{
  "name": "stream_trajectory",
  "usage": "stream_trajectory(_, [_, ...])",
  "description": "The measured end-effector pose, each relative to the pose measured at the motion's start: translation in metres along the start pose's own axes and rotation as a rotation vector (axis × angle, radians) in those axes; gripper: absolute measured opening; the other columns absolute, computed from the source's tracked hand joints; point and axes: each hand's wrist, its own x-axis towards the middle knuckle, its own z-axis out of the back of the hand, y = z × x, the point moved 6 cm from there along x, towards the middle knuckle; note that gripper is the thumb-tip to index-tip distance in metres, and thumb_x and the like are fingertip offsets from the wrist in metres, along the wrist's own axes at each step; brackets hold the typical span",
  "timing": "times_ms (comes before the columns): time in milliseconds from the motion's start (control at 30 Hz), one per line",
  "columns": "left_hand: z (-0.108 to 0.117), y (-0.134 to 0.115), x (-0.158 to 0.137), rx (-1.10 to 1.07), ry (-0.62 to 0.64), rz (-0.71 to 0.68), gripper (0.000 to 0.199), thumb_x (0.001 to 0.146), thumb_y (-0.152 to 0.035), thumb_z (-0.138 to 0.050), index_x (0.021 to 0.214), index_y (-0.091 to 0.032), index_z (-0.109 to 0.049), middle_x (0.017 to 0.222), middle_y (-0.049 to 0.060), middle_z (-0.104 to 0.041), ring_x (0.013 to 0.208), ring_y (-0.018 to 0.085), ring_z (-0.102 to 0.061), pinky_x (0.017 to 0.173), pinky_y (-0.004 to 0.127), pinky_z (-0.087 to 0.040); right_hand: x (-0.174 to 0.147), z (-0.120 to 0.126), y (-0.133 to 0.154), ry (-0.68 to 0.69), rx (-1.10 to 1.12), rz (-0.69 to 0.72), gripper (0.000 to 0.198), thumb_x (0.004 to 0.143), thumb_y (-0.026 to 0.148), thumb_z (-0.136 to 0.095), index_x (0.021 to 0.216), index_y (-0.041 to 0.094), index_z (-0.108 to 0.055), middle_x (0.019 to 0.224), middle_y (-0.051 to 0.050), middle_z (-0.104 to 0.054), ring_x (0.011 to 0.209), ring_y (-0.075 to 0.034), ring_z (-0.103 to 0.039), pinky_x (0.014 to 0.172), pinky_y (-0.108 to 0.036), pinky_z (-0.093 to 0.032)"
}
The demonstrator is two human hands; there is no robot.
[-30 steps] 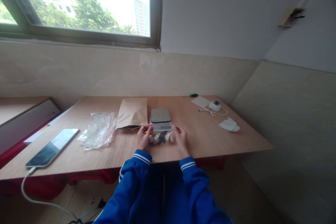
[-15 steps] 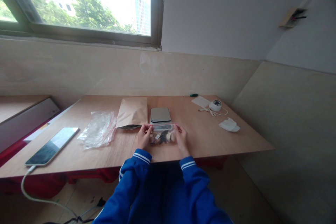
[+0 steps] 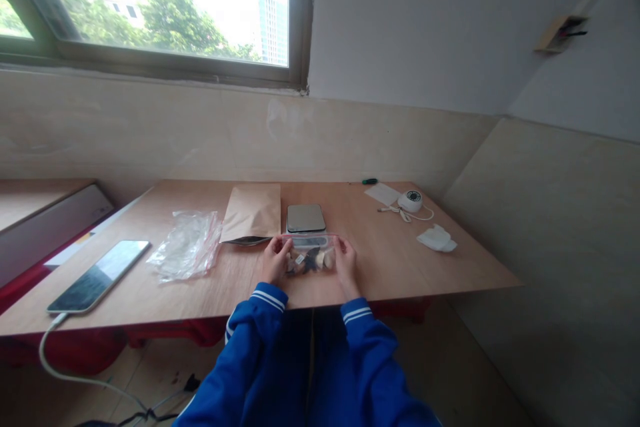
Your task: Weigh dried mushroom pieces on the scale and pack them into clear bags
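Observation:
A clear zip bag with a red strip along its top stands between my hands at the table's front. Pale and dark pieces lie inside it, too small to name. My left hand pinches the bag's upper left corner, while my right hand pinches the upper right one. Just behind the bag sits a kitchen scale, its front panel partly seen through the plastic. A brown paper pouch lies to the left of the scale, its dark mouth facing me, close to my left hand.
Several clear plastic bags lie left of the pouch, and a phone on a charging cable is farther left. At the right are a white camera with its cable, a crumpled white tissue, white paper and a green-handled tool.
Both hands keep their hold on the zip bag's top corners. The bag's red top strip looks a little straighter and flatter now; the view has shifted very slightly.

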Motion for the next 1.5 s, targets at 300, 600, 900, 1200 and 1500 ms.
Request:
stream_trajectory(300, [0.000,0.003,0.000,0.011,-0.001,0.011,0.030,0.068,-0.044,-0.072,0.077,-0.017,-0.064,0.069,0.000,-0.061,0.066,0.011,-0.054,0.062,0.022,-0.042,0.000,0.001,-0.001,-0.004,-0.057,0.012,0.042,0.079,0.055,-0.057,0.089,0.015,-0.066,0.087,-0.009,-0.071,0.077,-0.019,-0.066,0.071,-0.029,-0.050])
stream_trajectory(600, [-0.002,-0.002,-0.002,0.012,-0.010,0.048,0.035,0.062,-0.047,-0.075,0.073,-0.016,-0.062,0.066,0.000,-0.061,0.062,0.011,-0.053,0.057,0.022,-0.040,0.001,0.001,0.000,0.000,-0.028,0.025,0.040,0.078,0.055,-0.058,0.086,0.016,-0.066,0.084,-0.008,-0.071,0.078,-0.018,-0.066,0.072,-0.028,-0.050])
stream_trajectory(900, [-0.007,-0.013,-0.006,0.013,0.024,0.013,0.033,0.064,-0.045,-0.074,0.077,-0.017,-0.063,0.073,0.002,-0.065,0.072,0.014,-0.059,0.070,0.026,-0.046,0.001,0.001,-0.004,-0.005,0.014,-0.025,0.044,0.077,0.058,-0.058,0.092,0.016,-0.064,0.088,-0.009,-0.070,0.078,-0.017,-0.065,0.064,-0.025,-0.050])
stream_trajectory(1200, [-0.003,-0.008,-0.003,0.022,-0.007,0.008,0.032,0.065,-0.043,-0.074,0.079,-0.017,-0.064,0.073,0.001,-0.065,0.072,0.014,-0.059,0.070,0.025,-0.046,-0.003,-0.002,0.005,0.026,0.028,-0.020,0.042,0.074,0.056,-0.063,0.088,0.016,-0.065,0.087,-0.009,-0.071,0.078,-0.018,-0.066,0.070,-0.028,-0.051])
stream_trajectory(1500, [-0.002,-0.008,-0.004,0.024,-0.007,0.026,0.034,0.062,-0.045,-0.076,0.075,-0.016,-0.064,0.073,0.003,-0.067,0.072,0.016,-0.061,0.070,0.027,-0.046,-0.001,0.000,0.002,0.011,0.023,0.005,0.042,0.074,0.054,-0.063,0.088,0.014,-0.065,0.086,-0.010,-0.071,0.077,-0.018,-0.065,0.071,-0.029,-0.051])
